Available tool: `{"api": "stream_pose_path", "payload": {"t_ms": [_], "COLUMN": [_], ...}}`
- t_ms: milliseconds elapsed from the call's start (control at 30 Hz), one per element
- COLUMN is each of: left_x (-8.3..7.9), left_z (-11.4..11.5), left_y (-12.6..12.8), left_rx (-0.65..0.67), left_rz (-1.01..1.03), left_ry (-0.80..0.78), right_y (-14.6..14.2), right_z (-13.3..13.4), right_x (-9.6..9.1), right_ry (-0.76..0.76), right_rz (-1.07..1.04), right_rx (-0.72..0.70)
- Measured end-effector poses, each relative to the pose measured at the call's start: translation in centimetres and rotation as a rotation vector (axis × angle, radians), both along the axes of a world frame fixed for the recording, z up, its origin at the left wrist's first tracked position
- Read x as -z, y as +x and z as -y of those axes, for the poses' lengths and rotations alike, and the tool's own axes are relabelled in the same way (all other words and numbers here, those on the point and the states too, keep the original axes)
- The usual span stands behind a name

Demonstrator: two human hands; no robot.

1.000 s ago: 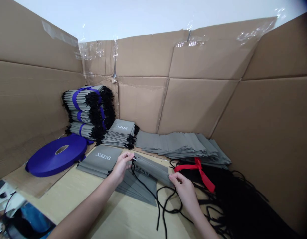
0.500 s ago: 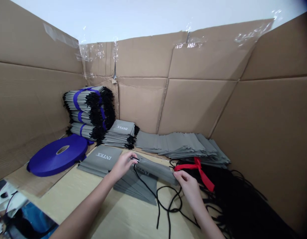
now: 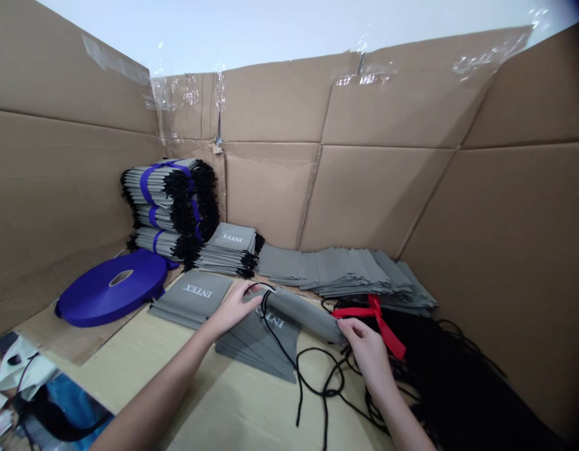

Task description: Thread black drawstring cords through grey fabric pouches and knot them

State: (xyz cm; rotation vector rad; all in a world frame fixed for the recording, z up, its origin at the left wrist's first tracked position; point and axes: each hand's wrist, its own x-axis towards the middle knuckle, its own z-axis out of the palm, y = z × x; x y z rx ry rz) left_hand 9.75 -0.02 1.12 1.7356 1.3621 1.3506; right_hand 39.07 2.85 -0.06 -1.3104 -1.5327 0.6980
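While the left hand and right hand hold opposite ends of a rolled gray drawstring bag above the counter, their fingers are closed on it. A black cord trails below the bag, stacked gray INTEX bags lie behind it, and a red ribbon lies just right of it.

The left hand and right hand hold a grey drawstring bag; a purple ribbon roll sits at nine o'clock.

From here the bag looks like matt grey cloth, cord matt black, blue roll satiny, red ribbon slightly glossy. Cardboard = rough brown paper w/ shiny tape; table smooth pale wood.
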Motion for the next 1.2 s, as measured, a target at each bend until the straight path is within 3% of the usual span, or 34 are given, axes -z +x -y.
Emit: {"api": "stream_pose_path", "payload": {"t_ms": [67,267,533,667,933,1200], "left_x": [0.6,2.1,1.7,1.6,1.5,1.9], "left_z": [-0.5,-1.3,-1.1,-1.1,-1.1,-1.0], "left_y": [0.4,1.3,0.8,0.8,0.9,0.9], "left_rx": [0.068,0.143,0.100,0.140,0.214,0.272], "left_rz": [0.191,0.399,0.881,1.072,1.245,1.227], "left_ry": [-0.094,-0.210,-0.253,-0.320,-0.437,-0.440], "right_y": [-0.2,-0.6,-0.4,-0.6,0.0,0.0], "right_z": [0.0,0.1,0.0,0.1,-0.6,-0.7], "right_x": [0.2,0.3,0.4,0.5,1.3,1.9], "right_ry": [-0.006,-0.008,-0.002,0.002,-0.027,-0.036], "right_rz": [-0.023,-0.087,-0.115,-0.120,-0.169,-0.283], "right_rx": [-0.007,-0.020,0.018,0.028,0.050,0.103]}}
